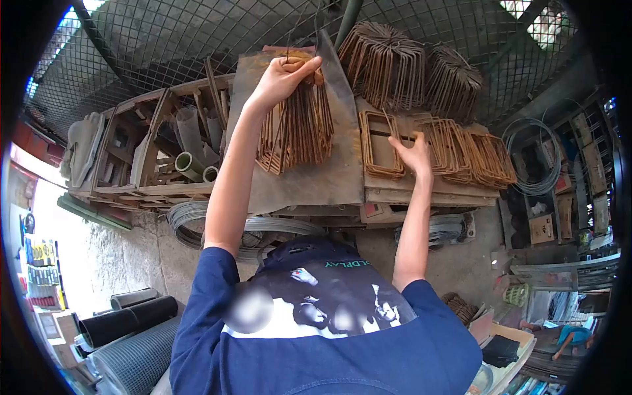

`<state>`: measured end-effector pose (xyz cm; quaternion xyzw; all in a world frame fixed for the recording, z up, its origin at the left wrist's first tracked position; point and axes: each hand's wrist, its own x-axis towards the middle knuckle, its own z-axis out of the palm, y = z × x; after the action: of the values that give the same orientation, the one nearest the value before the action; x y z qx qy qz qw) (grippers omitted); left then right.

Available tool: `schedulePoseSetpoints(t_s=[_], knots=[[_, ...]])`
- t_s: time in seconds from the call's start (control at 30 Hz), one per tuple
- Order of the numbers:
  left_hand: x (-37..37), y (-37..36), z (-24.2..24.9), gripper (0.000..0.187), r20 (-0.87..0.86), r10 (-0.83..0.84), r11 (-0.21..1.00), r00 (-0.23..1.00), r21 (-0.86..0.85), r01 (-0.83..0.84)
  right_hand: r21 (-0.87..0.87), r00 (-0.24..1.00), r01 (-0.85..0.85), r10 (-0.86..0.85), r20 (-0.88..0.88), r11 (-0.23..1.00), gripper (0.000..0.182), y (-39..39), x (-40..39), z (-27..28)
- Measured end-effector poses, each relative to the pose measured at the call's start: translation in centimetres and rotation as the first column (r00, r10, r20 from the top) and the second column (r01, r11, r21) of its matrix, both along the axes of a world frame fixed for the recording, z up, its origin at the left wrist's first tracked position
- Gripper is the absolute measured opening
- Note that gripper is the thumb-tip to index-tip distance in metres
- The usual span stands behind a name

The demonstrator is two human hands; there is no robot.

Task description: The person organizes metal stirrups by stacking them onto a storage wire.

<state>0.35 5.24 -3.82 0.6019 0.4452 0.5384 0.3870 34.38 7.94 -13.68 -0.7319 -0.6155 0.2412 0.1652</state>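
My left hand (pixel 284 80) is closed at the top of a hanging bundle of rusty wire frames (pixel 299 131), with its thumb pointing right. The bundle hangs in front of a grey metal sheet (pixel 345 141). Over the wooden bench to the right, my right hand (pixel 415 157) has its thumb and a finger spread apart. It is beside a small stack of rectangular rusty frames (pixel 382 148), with its thumb near their right side. A row of similar frames (pixel 454 151) lies just right of that hand.
Two bundles of bent rods (pixel 385 62) (pixel 457 82) stand behind the bench. Wooden shelving (pixel 148 141) with green tubes (pixel 189 166) is at left. Wire coils (pixel 536 158) hang at right, and more coils (pixel 187 220) lie below the bench. Mesh fencing (pixel 217 33) rises behind.
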Motion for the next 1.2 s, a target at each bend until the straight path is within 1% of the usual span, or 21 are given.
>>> schedulePoseSetpoints(t_s=[0.07, 0.1, 0.13, 0.2, 0.27, 0.33, 0.4, 0.43, 0.5, 0.53, 0.63, 0.67, 0.7, 0.77, 0.8, 0.83, 0.93, 1.0, 1.07, 1.13, 1.2], knots=[[0.0, 0.1, -0.3, 0.036, 0.008, -0.004, 1.000, 1.000, 0.008, 0.004, 0.248, 0.988, -0.152, 0.155, 0.009, 0.957, 0.097, -1.1, -2.8, 1.6], [-0.1, 0.2, -0.2, 0.036, 0.003, -0.004, 1.000, 1.000, 0.006, 0.004, 0.393, 0.946, -0.267, 0.317, -0.069, 0.880, 0.095, -1.0, -4.4, 1.6], [-0.1, 0.1, -0.3, 0.036, 0.010, 0.009, 1.000, 1.000, -0.003, -0.009, 0.444, 0.870, -0.364, 0.469, -0.151, 0.819, 0.101, -1.1, -6.3, 2.3], [0.1, -0.1, -0.4, 0.035, 0.010, 0.021, 0.999, 1.000, -0.024, -0.021, 0.446, 0.728, -0.486, 0.631, -0.269, 0.752, 0.107, -1.8, -10.5, 3.8], [0.3, -0.5, -0.1, 0.033, 0.085, 0.027, 0.999, 0.996, -0.048, -0.023, 0.447, 0.683, -0.484, 0.644, -0.344, 0.752, 0.107, 0.4, -13.4, 1.9], [0.0, -0.4, -0.2, 0.031, 0.049, 0.021, 0.999, 0.999, -0.039, -0.019, 0.458, 0.627, -0.488, 0.663, -0.408, 0.743, 0.107, 2.0, -14.7, 0.7], [-0.2, -0.5, 0.0, 0.029, 0.046, -0.010, 1.000, 0.999, -0.022, 0.011, 0.450, 0.396, -0.568, 0.708, -0.585, 0.689, 0.103, 2.8, -15.5, 0.8], [-0.2, -0.3, 0.0, 0.029, 0.046, -0.003, 1.000, 0.999, -0.019, 0.004, 0.451, 0.390, -0.573, 0.712, -0.583, 0.684, 0.103, 2.8, -15.5, 1.0], [-0.1, -0.1, -0.4, 0.028, 0.088, 0.001, 1.000, 0.996, -0.016, 0.000, 0.414, 0.471, -0.554, 0.682, -0.559, 0.722, 0.097, 2.2, -15.1, 1.4], [-0.1, 0.0, -0.5, 0.027, 0.079, 0.007, 1.000, 0.997, -0.009, -0.007, 0.441, 0.527, -0.524, 0.684, -0.504, 0.729, 0.093, 2.0, -15.2, 1.5], [0.0, -0.1, -0.5, 0.026, 0.095, 0.022, 1.000, 0.995, 0.011, -0.023, 0.446, 0.489, -0.489, 0.659, -0.571, 0.750, 0.091, 0.9, -14.9, 2.4], [0.0, -0.2, -0.5, 0.026, 0.094, 0.021, 1.000, 0.995, 0.007, -0.022, 0.457, 0.550, -0.459, 0.647, -0.528, 0.762, 0.090, 0.8, -15.0, 1.8], [0.1, -0.1, -0.6, 0.026, 0.131, 0.025, 1.000, 0.991, 0.006, -0.027, 0.455, 0.551, -0.458, 0.646, -0.528, 0.763, 0.090, 0.6, -15.0, 1.6], [0.3, -0.1, -0.7, 0.025, 0.171, 0.027, 1.000, 0.985, 0.003, -0.028, 0.455, 0.487, -0.461, 0.646, -0.587, 0.761, 0.088, 0.0, -15.4, 1.0], [0.3, -0.1, -0.6, 0.025, 0.170, 0.036, 0.999, 0.985, 0.006, -0.038, 0.515, 0.439, -0.348, 0.621, -0.649, 0.784, 0.084, -0.6, -16.2, 0.4], [0.2, -0.1, -0.5, 0.024, 0.170, 0.047, 0.999, 0.984, 0.010, -0.049, 0.515, 0.441, -0.348, 0.622, -0.648, 0.783, 0.084, -0.6, -16.1, 0.4], [0.5, -0.5, -0.2, 0.024, 0.162, 0.037, 0.999, 0.986, 0.025, -0.041, 0.528, 0.401, -0.394, 0.658, -0.638, 0.752, 0.080, -0.7, -16.1, 0.8], [0.4, -0.5, -0.3, 0.024, 0.156, 0.047, 0.999, 0.987, 0.018, -0.051, 0.538, 0.330, -0.466, 0.703, -0.630, 0.702, 0.077, -0.2, -16.0, 1.1], [0.3, -0.6, -0.4, 0.024, 0.150, 0.049, 0.999, 0.987, 0.011, -0.052, 0.541, 0.336, -0.462, 0.703, -0.627, 0.703, 0.077, 0.5, -16.3, 0.6], [0.5, -0.7, 0.1, 0.025, 0.124, 0.113, 0.993, 0.986, 0.009, -0.115, 0.541, 0.352, -0.453, 0.700, -0.622, 0.709, 0.077, 0.2, -16.1, 0.9], [0.4, -1.1, 0.5, 0.026, 0.094, 0.090, 0.996, 0.991, -0.025, -0.088, 0.434, 0.440, -0.569, 0.704, -0.557, 0.699, 0.098, 0.1, -15.5, 1.6]])
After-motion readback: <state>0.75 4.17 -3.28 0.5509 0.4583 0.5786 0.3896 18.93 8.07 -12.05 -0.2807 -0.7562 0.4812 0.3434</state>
